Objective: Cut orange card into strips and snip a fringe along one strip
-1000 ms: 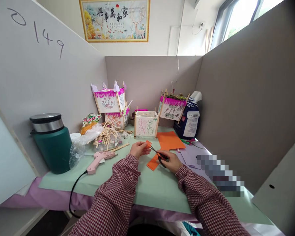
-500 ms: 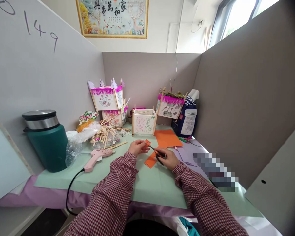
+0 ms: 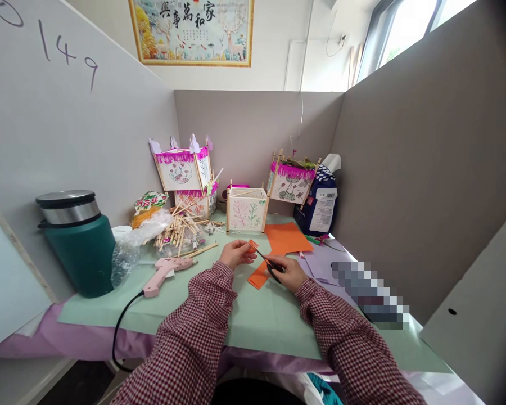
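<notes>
Between the fingertips of my left hand (image 3: 237, 253) is a small piece of orange paper (image 3: 253, 244). My right hand (image 3: 292, 271) grips black-handled scissors (image 3: 275, 265), whose blades point up and left and meet the small piece. Whether the blades are apart is too fine to tell. Below them on the green table covering lies a folded orange strip (image 3: 258, 278). A larger orange sheet (image 3: 287, 237) rests just beyond my hands, in front of a white paper lantern with wooden corner sticks (image 3: 247, 209).
At left are a pink glue gun (image 3: 167, 272) with a black cord, a pile of wooden sticks (image 3: 180, 228) and a green thermos (image 3: 79, 247). Decorated lanterns (image 3: 180, 170) stand behind. Purple paper (image 3: 324, 269) and a dark blue bag (image 3: 320, 205) are at right. Partition panels surround the table.
Both hands stay almost in place, with the scissors still at the small orange piece. The view has shifted very slightly.
</notes>
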Motion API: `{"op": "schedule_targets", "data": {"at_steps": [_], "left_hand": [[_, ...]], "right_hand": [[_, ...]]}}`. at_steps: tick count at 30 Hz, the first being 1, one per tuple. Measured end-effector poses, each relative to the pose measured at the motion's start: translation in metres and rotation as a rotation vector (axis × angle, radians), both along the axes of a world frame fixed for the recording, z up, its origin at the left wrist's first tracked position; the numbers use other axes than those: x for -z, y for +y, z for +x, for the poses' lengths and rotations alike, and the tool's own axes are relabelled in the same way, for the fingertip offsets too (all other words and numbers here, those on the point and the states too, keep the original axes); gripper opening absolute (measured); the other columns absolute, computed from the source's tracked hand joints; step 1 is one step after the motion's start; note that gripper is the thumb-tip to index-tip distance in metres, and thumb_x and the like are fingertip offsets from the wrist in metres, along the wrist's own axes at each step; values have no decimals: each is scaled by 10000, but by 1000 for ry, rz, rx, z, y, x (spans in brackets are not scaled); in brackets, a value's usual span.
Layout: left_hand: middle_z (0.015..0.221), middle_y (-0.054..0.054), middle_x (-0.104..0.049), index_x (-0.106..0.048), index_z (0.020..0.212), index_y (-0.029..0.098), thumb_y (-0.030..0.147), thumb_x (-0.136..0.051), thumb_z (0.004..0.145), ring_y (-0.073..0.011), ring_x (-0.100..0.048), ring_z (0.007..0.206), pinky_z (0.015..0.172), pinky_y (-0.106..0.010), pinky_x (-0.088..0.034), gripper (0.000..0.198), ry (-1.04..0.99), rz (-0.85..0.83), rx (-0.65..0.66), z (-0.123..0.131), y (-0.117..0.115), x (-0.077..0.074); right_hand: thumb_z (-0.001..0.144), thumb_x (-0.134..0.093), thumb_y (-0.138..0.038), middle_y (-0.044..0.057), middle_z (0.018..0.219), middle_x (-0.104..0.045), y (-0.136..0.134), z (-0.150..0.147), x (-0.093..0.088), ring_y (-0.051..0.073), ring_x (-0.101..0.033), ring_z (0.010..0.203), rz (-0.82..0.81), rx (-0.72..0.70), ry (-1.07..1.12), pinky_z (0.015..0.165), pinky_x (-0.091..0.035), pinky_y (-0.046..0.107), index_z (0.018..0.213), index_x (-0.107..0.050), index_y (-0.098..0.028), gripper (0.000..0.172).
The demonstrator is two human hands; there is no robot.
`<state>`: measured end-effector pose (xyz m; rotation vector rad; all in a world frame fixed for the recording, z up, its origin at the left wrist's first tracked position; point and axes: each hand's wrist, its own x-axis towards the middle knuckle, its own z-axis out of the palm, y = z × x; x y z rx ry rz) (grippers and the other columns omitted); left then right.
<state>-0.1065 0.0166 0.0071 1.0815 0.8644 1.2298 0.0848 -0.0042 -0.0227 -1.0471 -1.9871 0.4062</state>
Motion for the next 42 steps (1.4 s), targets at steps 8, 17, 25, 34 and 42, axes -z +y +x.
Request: {"op": "schedule_targets", "data": {"at_steps": [8,17,25,34,42], "left_hand": [[723,-85,-659,-563,740,110,256,-664,700,-173,-651,604,550,-269,-522,182,-4,6,1,-1,1,1],[701,-82,-655,-555,738,108,255,-660,708,-173,-652,599,546,-267,-522,183,-14,-11,-2,0,1,0],[686,-69,-654,-523,741,122,260,-661,711,-178,-654,594,536,-271,-522,197,-40,-18,-16,0,0,-1],[702,-68,-654,-524,758,122,249,-658,712,-177,-654,595,530,-267,-523,190,-57,-11,-46,0,1,-1],[705,-65,-657,-520,752,129,271,-672,698,-174,-652,592,537,-274,-523,216,-59,-11,-48,-1,1,-1]], "right_hand": [[685,-605,-294,51,965,-668,0,1,0,168,-616,796,-17,-10,10,725,-490,285,1056,-630,-204,383],[680,-613,-301,49,953,-672,2,1,1,166,-616,786,-19,-10,5,708,-489,283,1056,-631,-211,387],[685,-610,-309,45,960,-670,3,1,3,168,-615,799,-22,-18,9,721,-489,286,1059,-628,-216,386],[681,-611,-307,41,937,-675,3,1,3,160,-612,753,-11,3,-6,690,-488,275,1056,-630,-214,387],[687,-596,-311,38,946,-675,2,1,2,167,-617,769,2,4,-16,704,-494,290,1053,-632,-226,378]]}}
